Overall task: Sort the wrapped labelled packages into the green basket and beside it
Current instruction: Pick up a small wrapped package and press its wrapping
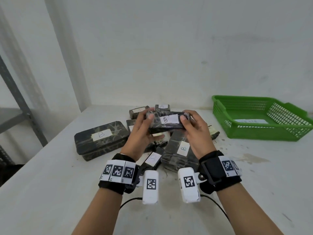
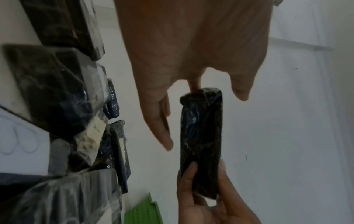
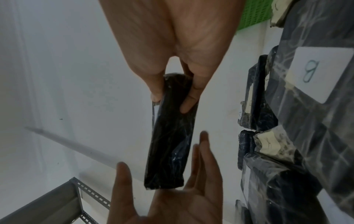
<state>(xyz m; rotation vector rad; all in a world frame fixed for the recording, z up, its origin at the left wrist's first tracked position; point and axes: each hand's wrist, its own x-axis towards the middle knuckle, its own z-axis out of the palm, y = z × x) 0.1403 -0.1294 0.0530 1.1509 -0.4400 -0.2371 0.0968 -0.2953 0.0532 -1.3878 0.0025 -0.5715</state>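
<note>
A long, narrow package wrapped in black film under clear crinkled plastic sits just above the middle of the head view, raised over the pile, with a white label marked "B" facing the camera. The right hand pinches its right end, thumb on the labelled face and fingers curled behind, a narrow firm grip. The left hand is at the other end with its thumb near the top edge; in the right wrist view its fingers are spread and nearly straight beside the package rather than wrapped round it. Below lie more black wrapped packages in a loose heap, among them a large box labelled "B" at left centre and a small one labelled "A" at the back. The green basket, a low mesh-walled tray at the right edge of the frame, holds only a flat white slip on its floor. Everything rests on a white table with scuffs and stains, set against a plain white wall; a grey metal shelf frame stands at the left edge.
</note>
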